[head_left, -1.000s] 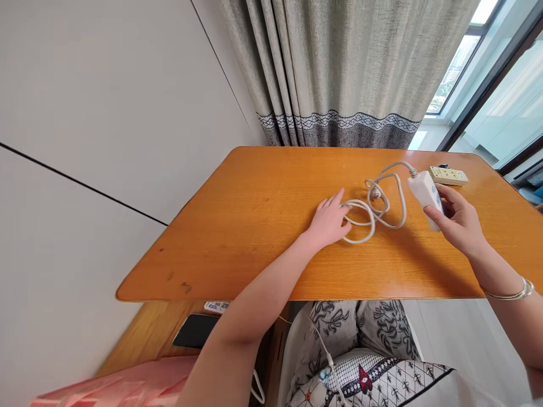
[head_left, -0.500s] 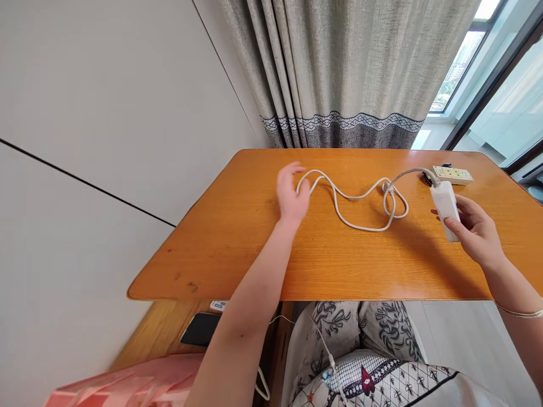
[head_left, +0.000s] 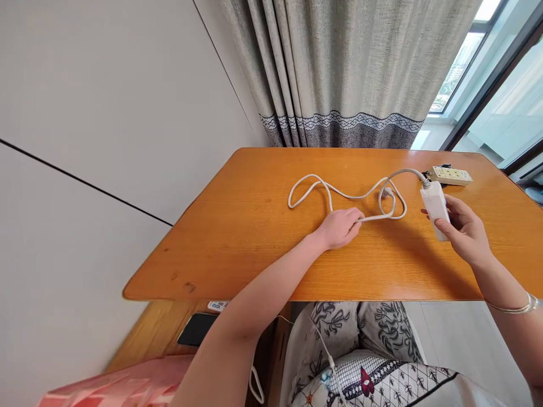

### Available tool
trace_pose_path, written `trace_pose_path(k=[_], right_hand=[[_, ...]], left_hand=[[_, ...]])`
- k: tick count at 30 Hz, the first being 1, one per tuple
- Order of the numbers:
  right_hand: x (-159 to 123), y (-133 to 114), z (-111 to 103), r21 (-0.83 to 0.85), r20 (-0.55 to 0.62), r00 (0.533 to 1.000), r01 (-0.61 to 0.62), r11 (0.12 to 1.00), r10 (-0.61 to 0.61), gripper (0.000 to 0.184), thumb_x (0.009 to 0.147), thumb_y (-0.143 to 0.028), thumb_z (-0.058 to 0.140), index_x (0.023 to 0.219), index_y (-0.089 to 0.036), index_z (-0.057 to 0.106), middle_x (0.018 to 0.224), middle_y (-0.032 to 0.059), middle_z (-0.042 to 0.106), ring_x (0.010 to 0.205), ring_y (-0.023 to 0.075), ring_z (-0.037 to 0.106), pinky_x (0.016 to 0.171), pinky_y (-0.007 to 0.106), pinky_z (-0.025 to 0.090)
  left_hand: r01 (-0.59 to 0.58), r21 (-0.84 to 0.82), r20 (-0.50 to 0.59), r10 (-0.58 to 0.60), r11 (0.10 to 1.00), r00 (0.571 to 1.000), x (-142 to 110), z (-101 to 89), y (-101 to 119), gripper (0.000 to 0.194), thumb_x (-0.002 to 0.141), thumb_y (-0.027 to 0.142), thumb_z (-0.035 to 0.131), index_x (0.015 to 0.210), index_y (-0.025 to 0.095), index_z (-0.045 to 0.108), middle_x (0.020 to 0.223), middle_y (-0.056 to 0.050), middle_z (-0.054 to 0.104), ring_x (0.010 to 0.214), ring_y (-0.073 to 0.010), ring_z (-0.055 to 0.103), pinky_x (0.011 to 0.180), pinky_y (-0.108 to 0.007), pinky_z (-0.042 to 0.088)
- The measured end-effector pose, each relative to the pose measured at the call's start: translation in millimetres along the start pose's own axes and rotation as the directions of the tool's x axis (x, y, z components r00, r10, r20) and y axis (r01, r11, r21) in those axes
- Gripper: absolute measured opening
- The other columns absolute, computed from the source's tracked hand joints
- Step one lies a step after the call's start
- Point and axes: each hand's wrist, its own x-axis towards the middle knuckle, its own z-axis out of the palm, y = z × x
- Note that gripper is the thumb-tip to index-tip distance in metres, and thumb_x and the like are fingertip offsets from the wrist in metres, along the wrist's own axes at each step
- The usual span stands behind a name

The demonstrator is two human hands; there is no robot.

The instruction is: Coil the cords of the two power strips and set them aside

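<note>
My right hand holds a white power strip upright above the table, thumb on its near side. From the strip's top end a white power cord arches down and lies in loose loops on the wooden table. My left hand is closed around the cord near the middle of the table, its fingers pinching the front strand. The cord's plug rests inside the loop to the right of that hand.
A cream power strip with a dark cord sits at the table's back right. Behind the table hangs a grey curtain; a white wall panel is on the left. Lower left, a phone lies on a wooden surface beside pink plastic.
My left hand has moved right and toward me from the cord's left loop and has closed on the front strand. My right hand has shifted slightly left with the power strip.
</note>
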Motion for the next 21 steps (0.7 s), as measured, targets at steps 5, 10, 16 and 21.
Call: trace_pose_path(k=[5,10,16,21], right_hand=[[7.6,5.5,5.4,0.068,0.009,0.998,-0.062,0.996,0.061,0.070,0.074,-0.065,0.083,0.130,-0.027,0.064,0.123,0.0125,0.074,0.112,0.0324,0.073,0.098,0.048,0.058],[8.7,8.4,0.8,0.134,-0.048,0.992,-0.113,0.984,0.121,0.068,0.074,-0.064,0.084,0.129,-0.028,0.065,0.122,0.0132,0.075,0.112,0.0335,0.074,0.097,0.048,0.059],[5.0,17.4,-32.2,0.117,-0.229,0.956,-0.158,0.980,0.182,0.077,0.062,-0.072,0.089,0.121,-0.025,0.070,0.126,0.0164,0.072,0.111,0.0372,0.073,0.103,0.054,0.055],[-4.0,21.9,-50.5,0.119,-0.307,0.940,-0.120,0.986,0.151,0.079,0.059,-0.070,0.090,0.122,-0.027,0.072,0.123,0.0132,0.073,0.109,0.0364,0.074,0.103,0.057,0.056]], left_hand=[[-0.105,-0.440,-0.639,-0.229,0.892,0.735,-3.0,-4.4,1.8,0.036,0.099,0.055,0.048,0.082,0.023,0.054,0.063,0.003,0.050,0.053,-0.0126,0.042,0.053,-0.028,0.034],[-0.267,-0.734,-0.674,-0.624,0.624,0.395,10.5,-49.0,-14.9,0.033,0.091,0.048,0.063,0.079,0.024,0.045,0.056,0.008,0.036,0.045,-0.0085,0.023,0.047,-0.026,0.016],[-0.245,-0.810,-0.544,-0.839,0.532,-0.022,-11.7,-126.9,-57.8,0.024,0.100,0.013,0.029,0.088,0.019,0.049,0.059,0.008,0.035,0.042,-0.0060,0.017,0.048,-0.026,0.011],[-0.163,-0.861,-0.475,-0.876,0.483,-0.085,-46.1,-151.1,-103.1,0.020,0.096,0.004,0.041,0.083,0.018,0.047,0.066,0.006,0.046,0.046,-0.0028,0.032,0.053,-0.024,0.024]])
